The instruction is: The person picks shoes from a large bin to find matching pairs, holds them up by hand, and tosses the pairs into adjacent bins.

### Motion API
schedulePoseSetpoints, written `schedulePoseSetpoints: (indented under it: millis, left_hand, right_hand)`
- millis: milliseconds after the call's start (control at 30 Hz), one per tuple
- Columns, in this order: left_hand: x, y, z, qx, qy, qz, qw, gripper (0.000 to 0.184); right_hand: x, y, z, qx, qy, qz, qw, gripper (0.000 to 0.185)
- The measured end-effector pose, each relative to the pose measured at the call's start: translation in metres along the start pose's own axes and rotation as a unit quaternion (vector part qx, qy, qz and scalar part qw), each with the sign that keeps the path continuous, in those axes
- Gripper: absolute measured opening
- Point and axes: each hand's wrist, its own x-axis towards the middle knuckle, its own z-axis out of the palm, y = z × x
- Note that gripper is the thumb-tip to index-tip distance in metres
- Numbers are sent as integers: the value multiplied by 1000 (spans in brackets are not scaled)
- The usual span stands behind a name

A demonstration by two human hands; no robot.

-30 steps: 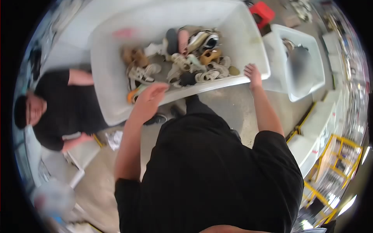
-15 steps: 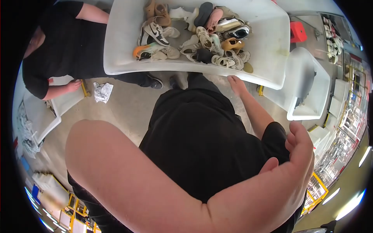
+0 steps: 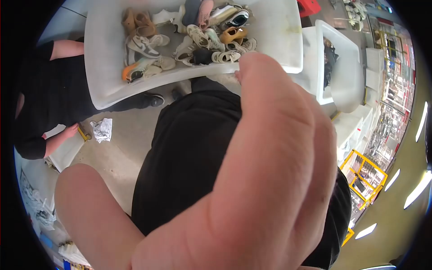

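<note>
My left hand [image 3: 274,148] is raised close to the camera, its back filling much of the view. Its fingers are loosely bent, with nothing visible in them; their tips are partly hidden. Behind it, only a bit of my right hand [image 3: 238,77] shows, close to the near rim of a large white bin [image 3: 180,74]; its fingers are mostly covered. The bin holds several mixed shoes, among them a grey-and-white sneaker [image 3: 144,46], an orange-heeled sneaker [image 3: 132,71], a tan shoe [image 3: 233,34], a pink shoe [image 3: 205,12] and a black shoe [image 3: 202,56].
Another person in a black shirt [image 3: 58,90] stands at the left, one arm by the bin. A crumpled white item [image 3: 101,129] lies on the floor [image 3: 112,157]. On the right are a smaller white bin [image 3: 344,58], a red container [image 3: 308,6] and a yellow frame [image 3: 364,175].
My left hand has swung leftward and up, nearer the camera, and now covers most of my right hand. The view has shifted, so the bin appears further left and higher.
</note>
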Motion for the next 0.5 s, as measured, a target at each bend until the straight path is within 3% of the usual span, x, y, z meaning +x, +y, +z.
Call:
schedulePoseSetpoints:
  millis: [67,133,300,400,467,500]
  left_hand:
    - [-3,-3,0,-10,-2,14,1000,24]
    - [-8,-9,0,-23,-2,25,999,23]
    - [-28,-53,28,-85,-20,-8,996,22]
    - [-62,-120,108,-168,-57,-204,963,22]
    - [-106,-186,190,-242,-55,-420,873,31]
    - [-146,-218,238,-188,-18,-472,861,28]
  right_hand:
    - [-52,-65,-38,-76,-16,5,997,58]
    - [-5,2,-2,-21,-6,12,1000,57]
    - [1,3,-8,13,-10,21,1000,47]
    - [13,8,-9,28,9,26,999,44]
    - [25,13,-16,-69,95,-38,992,41]
    - [32,13,-18,-69,83,-38,993,41]
